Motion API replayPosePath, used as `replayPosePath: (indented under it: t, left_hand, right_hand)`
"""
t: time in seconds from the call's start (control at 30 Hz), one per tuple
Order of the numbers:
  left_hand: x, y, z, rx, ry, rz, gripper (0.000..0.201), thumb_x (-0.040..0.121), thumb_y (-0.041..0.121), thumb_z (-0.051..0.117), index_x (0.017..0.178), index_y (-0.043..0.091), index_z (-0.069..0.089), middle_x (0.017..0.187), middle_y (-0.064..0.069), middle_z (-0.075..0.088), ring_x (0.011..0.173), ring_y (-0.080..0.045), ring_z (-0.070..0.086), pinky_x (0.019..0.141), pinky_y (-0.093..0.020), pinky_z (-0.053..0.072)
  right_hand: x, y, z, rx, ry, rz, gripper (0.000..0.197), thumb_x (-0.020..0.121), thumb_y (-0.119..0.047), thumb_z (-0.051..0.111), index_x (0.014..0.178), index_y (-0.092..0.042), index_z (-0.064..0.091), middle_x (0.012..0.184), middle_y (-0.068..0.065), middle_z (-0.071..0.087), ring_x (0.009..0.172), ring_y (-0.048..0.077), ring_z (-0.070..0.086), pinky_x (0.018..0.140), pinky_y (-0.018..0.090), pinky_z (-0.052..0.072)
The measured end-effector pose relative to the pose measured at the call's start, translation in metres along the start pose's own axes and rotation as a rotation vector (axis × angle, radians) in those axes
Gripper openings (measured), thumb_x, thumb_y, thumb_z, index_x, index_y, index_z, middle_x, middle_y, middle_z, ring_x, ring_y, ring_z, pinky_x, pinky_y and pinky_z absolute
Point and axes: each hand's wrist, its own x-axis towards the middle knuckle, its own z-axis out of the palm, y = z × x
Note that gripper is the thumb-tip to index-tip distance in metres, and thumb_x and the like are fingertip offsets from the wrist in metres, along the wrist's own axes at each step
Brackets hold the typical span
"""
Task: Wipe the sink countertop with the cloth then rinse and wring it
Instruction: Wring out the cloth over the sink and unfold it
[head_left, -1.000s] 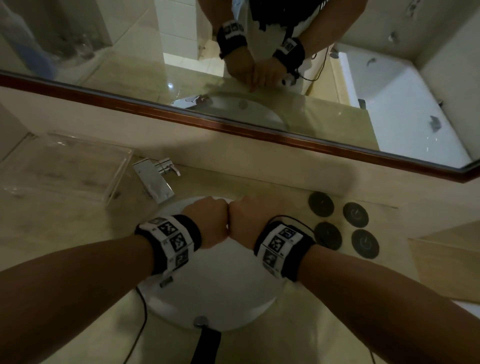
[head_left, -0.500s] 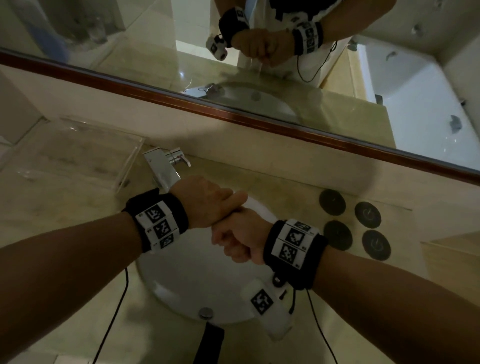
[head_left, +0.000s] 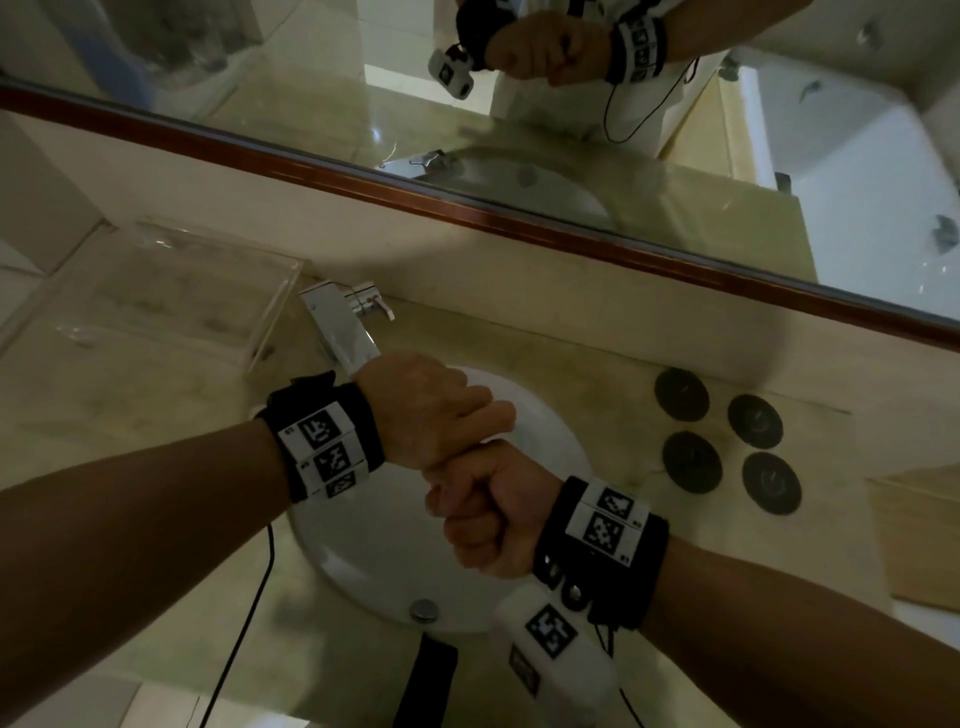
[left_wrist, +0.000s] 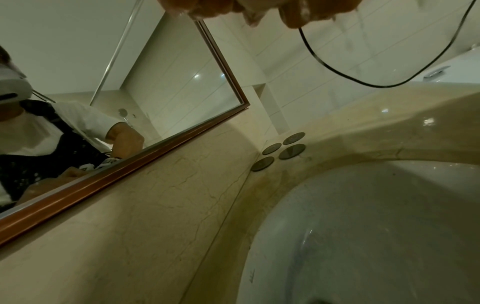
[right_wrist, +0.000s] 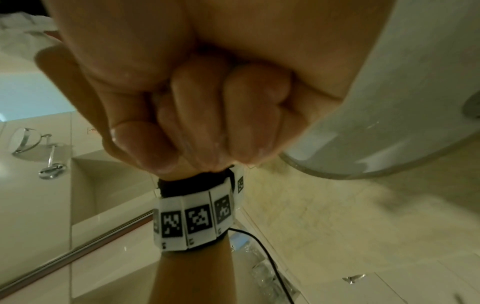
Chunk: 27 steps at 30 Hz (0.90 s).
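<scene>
Both fists are stacked over the white sink basin. My left hand is clenched on top, just in front of the chrome faucet. My right hand is clenched right under it and touches it. The cloth is almost wholly hidden inside the two fists. Only a pale scrap of cloth shows between the fingers in the left wrist view. In the right wrist view my right hand's fingers are tightly curled and wet. The beige marble countertop surrounds the basin.
Several dark round discs lie on the counter right of the basin. A clear acrylic tray stands at the back left. A wood-framed mirror runs along the wall. A tan board sits at the far right.
A second ago the fists met knuckle to knuckle. They have since twisted against each other, the left rolling over the top of the right, whose wrist has turned.
</scene>
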Motion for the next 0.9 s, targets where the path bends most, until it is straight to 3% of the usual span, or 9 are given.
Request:
replayPosePath:
  t: [0.17,0.23,0.4,0.47,0.53,0.63,0.73,0.83,0.9]
  left_hand:
    - [-0.004,0.002,-0.002,0.018,-0.124,-0.082,0.016,0.091,0.023,0.055,0.097,0.012,0.045,0.054,-0.003,0.051,0.035,-0.022,0.044,0.033,-0.023,0.032]
    - [-0.008,0.001,-0.001,0.017,-0.224,-0.192,0.025,0.085,0.021,0.063,0.095,0.013,0.041,0.052,-0.002,0.049,0.033,-0.021,0.043,0.033,-0.022,0.03]
    - [-0.015,0.007,-0.006,-0.116,-0.374,-0.716,0.014,0.087,0.025,0.057,0.097,0.019,0.05,0.067,0.005,0.054,0.056,-0.02,0.051,0.051,-0.031,0.041]
    - [-0.021,0.01,-0.007,-0.293,-0.291,-0.829,0.019,0.083,0.031,0.065,0.095,0.023,0.052,0.07,0.012,0.05,0.067,-0.015,0.052,0.059,-0.028,0.04]
    - [-0.029,0.01,-0.009,-0.426,-0.2,-0.843,0.031,0.074,0.03,0.076,0.091,0.025,0.051,0.071,0.015,0.045,0.069,-0.013,0.049,0.06,-0.023,0.034]
    - [-0.041,0.01,-0.01,-0.581,-0.061,-0.839,0.036,0.067,0.021,0.083,0.093,0.02,0.057,0.083,0.007,0.053,0.072,-0.016,0.053,0.062,-0.026,0.043]
    - [-0.045,0.015,-0.011,-0.604,0.076,-0.829,0.037,0.068,0.018,0.082,0.097,0.019,0.059,0.093,0.004,0.055,0.078,-0.012,0.054,0.066,-0.02,0.043]
    - [-0.047,0.02,-0.012,-0.716,0.238,-0.918,0.043,0.067,0.022,0.08,0.1,0.021,0.053,0.096,0.009,0.053,0.08,-0.003,0.056,0.061,-0.012,0.042]
    - [-0.049,0.021,-0.014,-0.817,0.305,-0.981,0.043,0.066,0.027,0.08,0.099,0.023,0.053,0.094,0.01,0.056,0.08,-0.008,0.06,0.057,-0.013,0.044]
  right_hand:
    - [0.005,-0.005,-0.002,-0.131,0.078,-0.047,0.048,0.071,0.003,0.048,0.06,-0.023,0.009,0.042,-0.007,0.02,0.031,0.007,0.017,0.034,0.015,0.014]
    - [0.009,-0.013,-0.003,-0.317,0.175,-0.122,0.047,0.076,0.005,0.051,0.051,-0.022,0.022,0.044,-0.004,0.026,0.033,0.008,0.021,0.035,0.015,0.017]
    - [0.006,-0.032,-0.008,-0.88,0.376,-0.365,0.035,0.081,-0.011,0.067,0.054,-0.023,0.049,0.056,-0.006,0.048,0.052,0.01,0.044,0.049,0.02,0.036]
    - [0.001,-0.034,-0.011,-0.961,0.414,-0.439,0.022,0.084,-0.037,0.067,0.075,-0.019,0.058,0.065,-0.006,0.059,0.059,0.011,0.055,0.058,0.026,0.045]
    - [-0.004,-0.034,-0.018,-1.012,0.475,-0.499,0.039,0.078,-0.056,0.063,0.086,-0.018,0.059,0.075,-0.003,0.068,0.069,0.016,0.066,0.068,0.036,0.056]
    - [-0.009,-0.031,-0.024,-1.062,0.534,-0.585,0.022,0.082,-0.039,0.069,0.088,-0.022,0.057,0.087,-0.004,0.068,0.077,0.015,0.067,0.075,0.044,0.058]
    - [-0.008,-0.022,-0.02,-1.036,0.488,-0.634,0.025,0.083,-0.028,0.072,0.103,-0.02,0.059,0.093,-0.003,0.07,0.081,0.015,0.069,0.075,0.041,0.059]
    - [-0.007,-0.013,-0.01,-0.99,0.439,-0.75,0.009,0.09,-0.019,0.064,0.097,-0.014,0.065,0.077,0.004,0.073,0.066,0.025,0.068,0.066,0.044,0.058]
    - [-0.007,-0.009,-0.008,-0.939,0.491,-0.797,0.011,0.092,-0.023,0.06,0.093,-0.014,0.066,0.073,0.004,0.072,0.064,0.028,0.068,0.064,0.049,0.058]
